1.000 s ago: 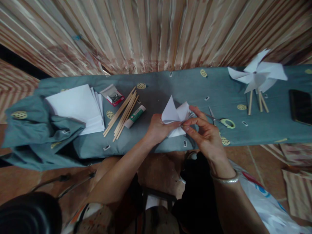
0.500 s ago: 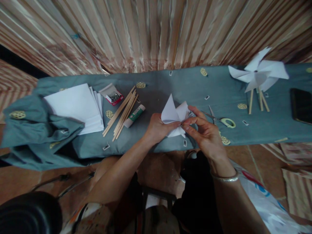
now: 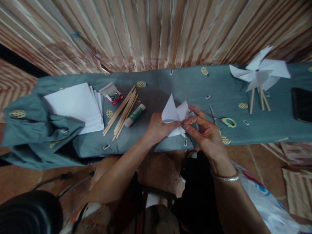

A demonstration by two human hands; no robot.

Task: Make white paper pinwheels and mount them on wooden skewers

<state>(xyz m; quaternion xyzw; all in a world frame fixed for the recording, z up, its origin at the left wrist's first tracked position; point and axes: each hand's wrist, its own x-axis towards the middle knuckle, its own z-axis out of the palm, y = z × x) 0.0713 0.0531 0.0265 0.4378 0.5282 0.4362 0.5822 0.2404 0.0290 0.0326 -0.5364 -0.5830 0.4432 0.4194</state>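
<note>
A white paper pinwheel with curled points is held over the cloth in front of me. My left hand is closed on it, its thumb pressed across the paper's middle. My right hand pinches at the same middle spot from the right, thumb and index finger together beside the left thumb tip. Any small piece between those fingertips is too tiny to make out. Just right of my right hand lies a pair of scissors with light green handles, blades apart. Part of the pinwheel's underside is hidden by my hands.
On the cloth-covered table at left are white paper sheets, a small box of metal pins, several wooden sticks and a glue stick. At right lie finished-looking pinwheels on sticks and a black phone.
Almost nothing differs. Both hands keep their grip on the pinwheel in the same place, and the view has shifted very slightly.
</note>
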